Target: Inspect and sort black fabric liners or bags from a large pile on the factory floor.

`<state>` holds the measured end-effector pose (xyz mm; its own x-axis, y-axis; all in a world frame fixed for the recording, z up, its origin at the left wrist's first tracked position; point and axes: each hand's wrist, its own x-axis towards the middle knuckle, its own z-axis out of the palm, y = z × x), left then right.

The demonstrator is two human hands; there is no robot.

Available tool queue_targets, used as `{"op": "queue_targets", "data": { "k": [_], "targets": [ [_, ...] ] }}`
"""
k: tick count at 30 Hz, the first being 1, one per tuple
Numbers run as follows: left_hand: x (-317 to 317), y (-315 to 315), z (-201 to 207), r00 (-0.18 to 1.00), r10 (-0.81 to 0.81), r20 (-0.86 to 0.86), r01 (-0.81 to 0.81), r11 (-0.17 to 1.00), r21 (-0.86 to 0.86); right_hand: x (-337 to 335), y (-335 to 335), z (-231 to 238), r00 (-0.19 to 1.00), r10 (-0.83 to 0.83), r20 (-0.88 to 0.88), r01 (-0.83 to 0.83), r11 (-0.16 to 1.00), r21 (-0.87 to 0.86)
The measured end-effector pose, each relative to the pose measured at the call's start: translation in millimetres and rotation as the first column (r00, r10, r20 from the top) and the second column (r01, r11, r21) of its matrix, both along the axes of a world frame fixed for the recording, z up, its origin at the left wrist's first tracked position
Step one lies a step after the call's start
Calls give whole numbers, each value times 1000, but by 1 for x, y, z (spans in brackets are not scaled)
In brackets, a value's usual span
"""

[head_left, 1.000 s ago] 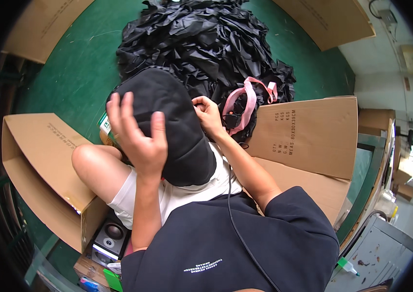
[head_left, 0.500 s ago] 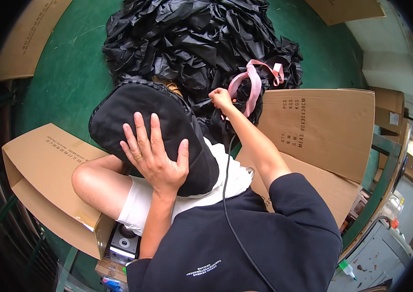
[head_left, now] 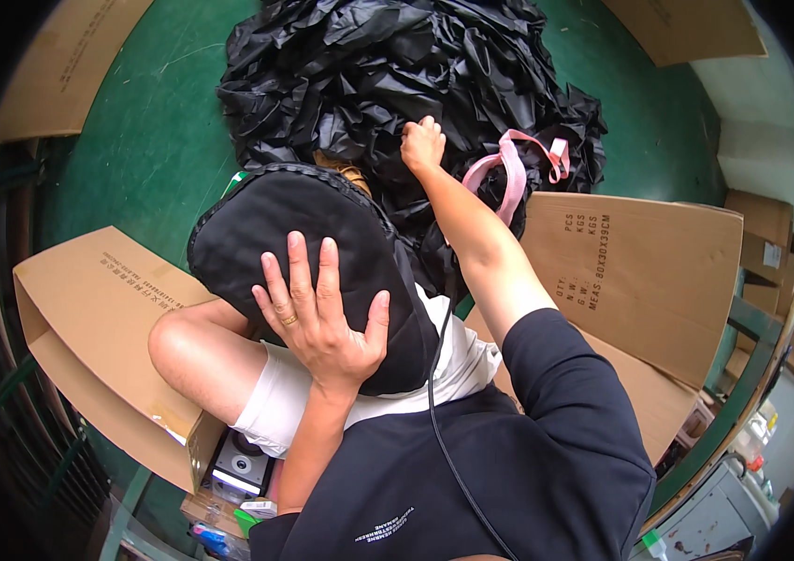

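Across my lap lies a black fabric bag (head_left: 289, 220) with a rounded end and a ridged edge along its top. My left hand (head_left: 317, 313) rests flat on its face, fingers spread, a ring on one finger. My right hand (head_left: 423, 145) is stretched forward over a large heap of thin, crumpled black fabric (head_left: 350, 75). Its fingers are curled closed, and what they hold, if anything, is hidden. Pink webbing straps (head_left: 514, 178) lie in a loop on the fabric, to the right of that hand. Something tan (head_left: 352, 175) peeks out behind the bag's top edge.
Open cardboard boxes stand on my left (head_left: 121, 327) and right (head_left: 635, 280), with more cardboard at both far corners. A black cord (head_left: 434, 402) runs down over my shirt. A small boxy device (head_left: 241, 465) sits beside my left thigh. The floor (head_left: 154, 140) is green.
My right hand has moved forward, away from beside the pink straps and farther over the black fabric. My left hand stays flat on the bag. The whole view has shifted slightly.
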<state>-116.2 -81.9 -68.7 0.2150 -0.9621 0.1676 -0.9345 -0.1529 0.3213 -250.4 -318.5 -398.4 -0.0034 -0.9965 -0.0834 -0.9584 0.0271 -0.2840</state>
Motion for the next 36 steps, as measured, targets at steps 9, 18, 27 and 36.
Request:
{"op": "queue_targets", "data": {
  "k": [9, 18, 27, 36],
  "targets": [
    [1, 2, -1, 999, -13, -34, 11, 998, -65, -34, -1, 47, 885, -78, 459, 127, 989, -76],
    [5, 10, -1, 995, -48, -82, 36, 989, -142, -92, 17, 162, 448, 95, 889, 65, 988, -138],
    [10, 21, 7, 938, -171, -302, 81, 954, -288, -42, 118, 392, -242, -47, 969, -196, 981, -2],
    [-3, 15, 24, 854, -311, -417, 24, 824, -566, -26, 213, 478, -655, -306, 691, -407, 913, 18]
  ]
}}
